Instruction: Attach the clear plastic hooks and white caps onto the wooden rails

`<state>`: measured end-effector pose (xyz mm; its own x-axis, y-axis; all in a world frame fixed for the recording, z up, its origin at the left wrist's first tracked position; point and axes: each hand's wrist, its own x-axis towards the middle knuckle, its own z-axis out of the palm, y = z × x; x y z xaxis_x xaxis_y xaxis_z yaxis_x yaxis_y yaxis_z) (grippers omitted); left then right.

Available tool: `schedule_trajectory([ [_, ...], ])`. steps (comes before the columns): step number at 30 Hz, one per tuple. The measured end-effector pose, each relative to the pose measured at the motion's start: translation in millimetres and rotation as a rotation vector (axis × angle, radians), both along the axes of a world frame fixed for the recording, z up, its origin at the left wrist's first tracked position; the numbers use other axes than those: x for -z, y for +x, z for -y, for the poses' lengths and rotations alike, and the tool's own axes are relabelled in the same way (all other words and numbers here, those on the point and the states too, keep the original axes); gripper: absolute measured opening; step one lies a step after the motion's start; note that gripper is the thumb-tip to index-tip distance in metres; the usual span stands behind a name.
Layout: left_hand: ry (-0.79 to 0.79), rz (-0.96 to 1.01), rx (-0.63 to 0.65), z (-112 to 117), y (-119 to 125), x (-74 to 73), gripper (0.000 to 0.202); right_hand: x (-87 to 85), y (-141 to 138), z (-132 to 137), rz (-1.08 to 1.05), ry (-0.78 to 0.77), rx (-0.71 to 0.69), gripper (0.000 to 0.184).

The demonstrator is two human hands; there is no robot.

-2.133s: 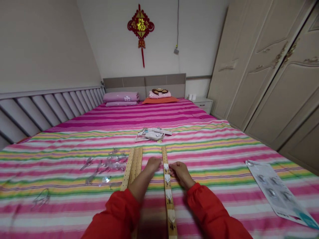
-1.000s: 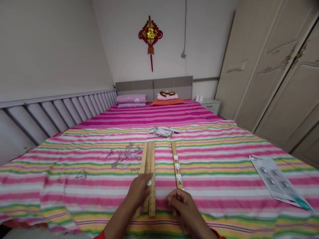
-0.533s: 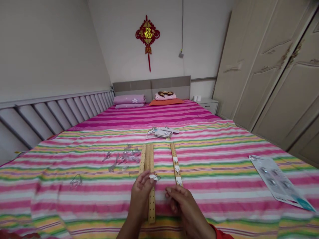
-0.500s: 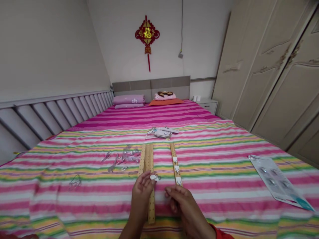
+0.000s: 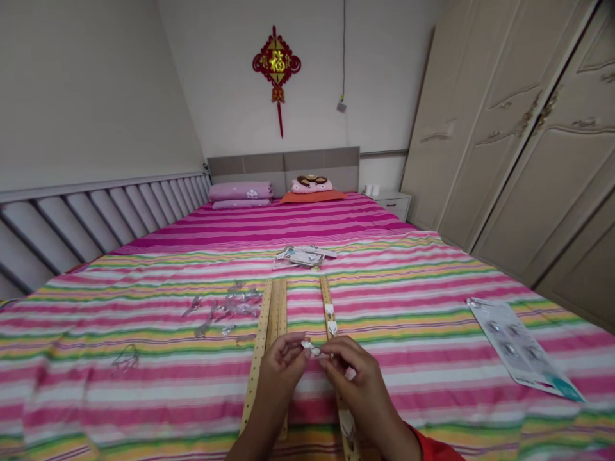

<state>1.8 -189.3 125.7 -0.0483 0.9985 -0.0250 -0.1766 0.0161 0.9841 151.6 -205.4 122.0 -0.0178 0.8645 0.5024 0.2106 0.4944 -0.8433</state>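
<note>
**Fig. 1.** Small white hook (image 5: 309,349) pinched between the left hand (image 5: 283,368) and right hand (image 5: 358,384) above a striped bed (image 5: 423,378).

The grip of each hand is pressed together at the fingertips (which fingers bear the hook cannot be told). A wooden strip with white hooks (image 5: 328,314) is laid at 12 o'clock, a perforated wooden strip (image 5: 269,326) at 11 o'clock, clear plastic pieces (image 5: 230,306) at 10 o'clock, and a printed card (image 5: 514,349) at 3 o'clock.

A bright red sleeve (image 5: 432,449) shows at the right wrist, while the left hand (image 5: 283,371) and right hand (image 5: 360,384) are bare.
</note>
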Motion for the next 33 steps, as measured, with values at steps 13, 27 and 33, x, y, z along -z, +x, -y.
schedule_trajectory([
  [13,-0.173,-0.024,0.100,-39.5,33.0,-10.2,0.036,8.0,22.6,-40.3,-0.125,-0.155,0.032,0.017],
  [27,-0.149,0.119,0.223,-57.7,41.9,4.6,0.041,23.5,31.0,-55.3,-0.532,-0.503,-0.122,0.031],
  [33,-0.263,0.118,0.367,-53.4,30.0,-3.3,0.042,12.1,35.5,-51.1,-0.494,-0.479,-0.125,0.025],
])
